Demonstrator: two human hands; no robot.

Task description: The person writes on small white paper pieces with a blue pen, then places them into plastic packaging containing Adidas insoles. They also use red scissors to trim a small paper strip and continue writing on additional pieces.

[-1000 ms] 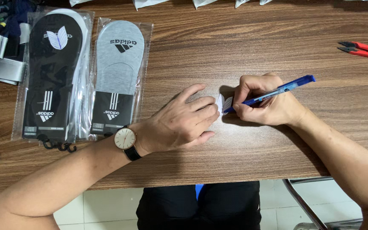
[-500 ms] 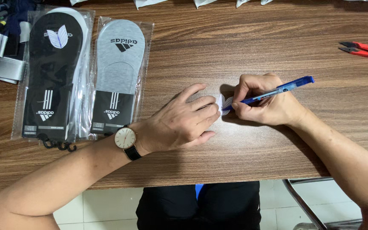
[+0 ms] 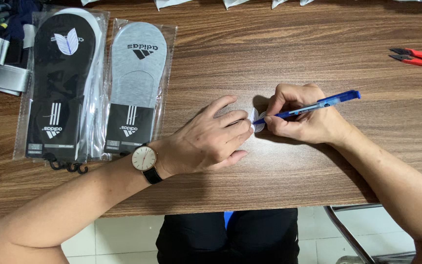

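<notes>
My right hand (image 3: 301,115) grips a blue pen (image 3: 313,106), its tip down on a small white paper tag (image 3: 257,122) lying on the wooden table (image 3: 279,44). My left hand (image 3: 206,139), with a round watch (image 3: 144,158) on its wrist, presses its fingertips on the tag's left edge and pins it flat. Most of the tag is hidden by the fingers of both hands.
Two clear packets of low-cut socks lie at the left: a black pair (image 3: 62,88) with a white leaf-shaped tag and a grey pair (image 3: 135,85). Red thread snips (image 3: 416,57) rest at the far right. Dark clutter crowds the left edge.
The pen tip has shifted slightly on the tag; both hands stay in the same place.
</notes>
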